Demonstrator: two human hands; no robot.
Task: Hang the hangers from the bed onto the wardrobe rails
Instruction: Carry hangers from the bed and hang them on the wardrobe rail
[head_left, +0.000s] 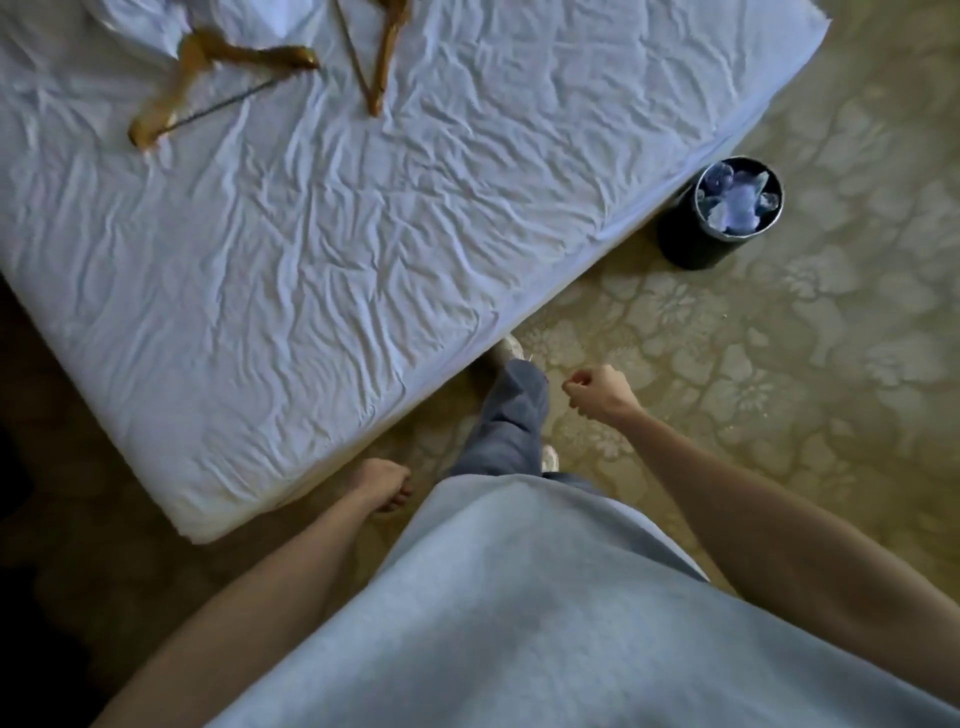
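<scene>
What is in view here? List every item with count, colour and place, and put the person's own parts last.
wooden hangers: two, golden brown, lying on the far part of the bed; the second is cut off by the top edge
bed sheet: one, white, creased, covering the bed
bedding: one crumpled heap, white, at the top edge by the hangers
waste bin: one, dark, on the floor at the bed's right edge, with pale scraps inside
carpet: one, beige with a floral pattern, covering the floor
shirt: one, light blue, bottom centre
trouser leg: one, grey-blue, stepping beside the bed
left hand: curled, holding nothing, by the bed corner
right hand: loose fist, holding nothing, over the carpet
</scene>
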